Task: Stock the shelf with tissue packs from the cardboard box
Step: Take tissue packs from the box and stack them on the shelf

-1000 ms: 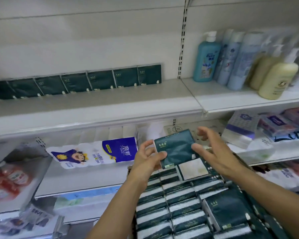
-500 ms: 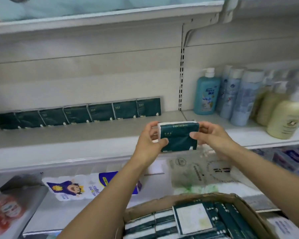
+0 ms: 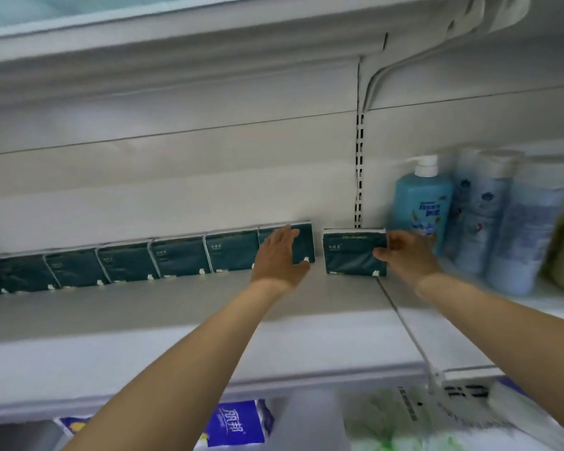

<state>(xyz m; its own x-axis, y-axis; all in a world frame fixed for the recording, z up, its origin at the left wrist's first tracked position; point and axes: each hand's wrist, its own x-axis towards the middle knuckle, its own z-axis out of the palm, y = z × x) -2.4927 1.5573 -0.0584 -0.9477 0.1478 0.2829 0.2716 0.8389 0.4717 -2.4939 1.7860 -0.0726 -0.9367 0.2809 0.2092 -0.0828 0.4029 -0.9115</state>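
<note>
Rightmost first: fingers of the right hand [image 3: 407, 255] curled around the right end of a dark green plastic-wrapped tissue pack [image 3: 352, 253], thumb on its front face, remaining fingers wrapped over the far edge; closed in a hold, though blurred, so exact contact hard to read. Standing upright on the white metal shelf [image 3: 183, 307], against the back panel, right at the end of the shelf board. Fingers of the left hand [image 3: 279, 258] extended and close together, palm flat against the front of the last pack in the row of matching dark green tissue packs [image 3: 163, 260]; gripping nothing, only steadying. Narrow gap visible between that last pack and the new one, so not yet closed up.

Probably the placing step: pack set down, alignment unfinished. Next, most likely, a short slide leftward until the wrappers touch, then release. Calls for light pressure only, as soft packs tip and buckle easily, and the left palm looks well placed to stop the row toppling. Close on the right, a blue pump bottle [image 3: 420, 206] with pale blue containers [image 3: 489, 216] beside it; right knuckles near the bottle, so worth withdrawing straight back. Cardboard box not in view.
</note>
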